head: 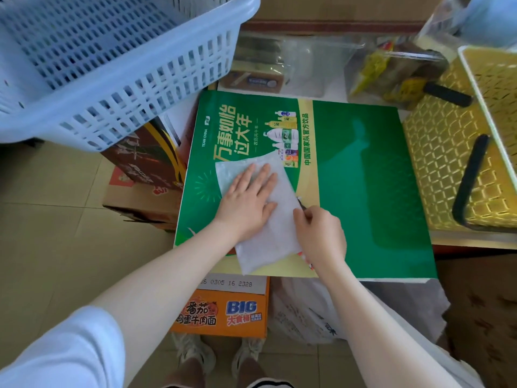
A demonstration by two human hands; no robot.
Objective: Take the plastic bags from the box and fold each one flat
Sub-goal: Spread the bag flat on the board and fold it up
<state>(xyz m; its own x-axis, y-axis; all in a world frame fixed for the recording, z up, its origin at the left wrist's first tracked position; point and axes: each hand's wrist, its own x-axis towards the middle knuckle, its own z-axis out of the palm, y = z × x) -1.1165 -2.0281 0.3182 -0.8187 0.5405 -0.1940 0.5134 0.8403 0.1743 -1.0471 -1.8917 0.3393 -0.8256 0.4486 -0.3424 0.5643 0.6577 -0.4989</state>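
A white plastic bag [281, 239], folded into a flat rectangle, lies on a green printed board [361, 177]. My left hand [247, 200] presses flat on the bag with straight fingers. My right hand [319, 233] sits at the bag's right edge with curled fingers pinching that edge. Below the board, an orange cardboard box [223, 312] stands in front of my feet. A crumpled white plastic bag [305, 312] sticks out beside the box, under my right forearm.
A light-blue lattice basket [106, 65] stands at the upper left on brown cartons [145, 169]. A yellow basket [447, 163] with black handles is at the right. Clear plastic containers [302, 63] with packets lie behind the board. Tiled floor is on the left.
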